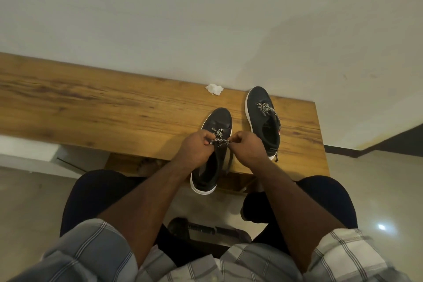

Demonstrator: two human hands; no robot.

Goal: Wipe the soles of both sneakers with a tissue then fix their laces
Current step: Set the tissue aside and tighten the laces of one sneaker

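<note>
Two dark sneakers with white soles stand upright on a wooden table [91, 107]. The near sneaker [217, 121] hangs with its heel over the table's front edge. My left hand [196, 146] and my right hand [246, 146] each pinch an end of its black-and-white lace [220, 141], stretched between them over the tongue. The far sneaker [263, 121] sits to the right, its lace [265, 107] loose, one end trailing past the heel. A crumpled white tissue [214, 88] lies near the table's back edge.
The table stands against a pale wall [206, 18] and ends just right of the far sneaker. My knees sit below the front edge. A dark object [206, 231] lies on the shiny floor between my legs.
</note>
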